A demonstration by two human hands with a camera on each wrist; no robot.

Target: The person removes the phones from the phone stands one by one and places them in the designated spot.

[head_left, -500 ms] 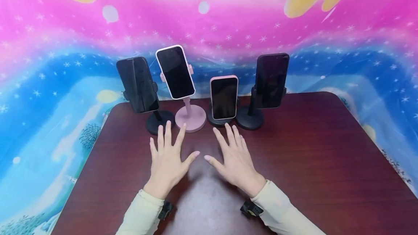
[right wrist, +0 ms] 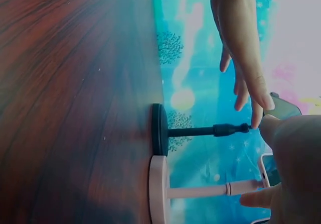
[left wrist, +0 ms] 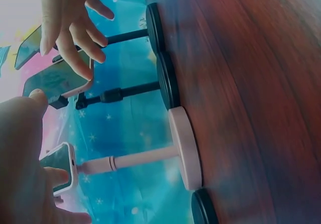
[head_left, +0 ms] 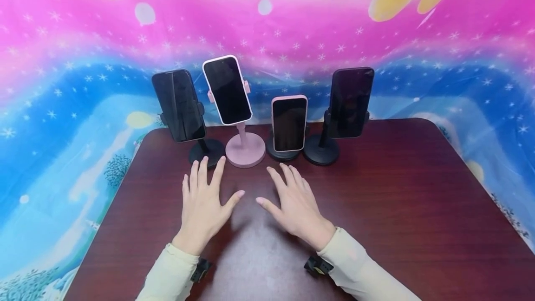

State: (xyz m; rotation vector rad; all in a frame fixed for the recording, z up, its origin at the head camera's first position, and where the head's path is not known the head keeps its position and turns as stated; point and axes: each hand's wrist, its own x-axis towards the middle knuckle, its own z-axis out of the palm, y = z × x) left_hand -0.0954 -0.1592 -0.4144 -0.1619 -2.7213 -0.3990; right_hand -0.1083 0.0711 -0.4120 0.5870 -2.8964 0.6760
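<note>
My left hand point(head_left: 202, 210) hovers palm down above the table with its fingers spread, holding nothing. Its fingertips lie in front of a black stand base point(head_left: 206, 153), which carries a tilted black phone point(head_left: 179, 106). To the right, my right hand point(head_left: 298, 206) is likewise spread, fingers slightly bent and nothing in its grasp. Beyond it is a pink-framed phone point(head_left: 289, 124) on a low black stand. Between these stands a pink stand point(head_left: 245, 150) with a white-framed phone point(head_left: 227, 91). Both wrist views show the hands raised off the tabletop, apart from the stands.
Farthest right, another black phone point(head_left: 351, 102) sits on a black stand point(head_left: 321, 152). All the stands form a row near the back edge of the dark red wooden table point(head_left: 401, 208). A colourful printed cloth point(head_left: 426, 73) hangs behind. Dark straps point(head_left: 318, 265) circle the wrists.
Both hands have shifted a little to the left and drawn slightly back from the stands, the left hand more. The head view has turned slightly. Phones and stands stay in place.
</note>
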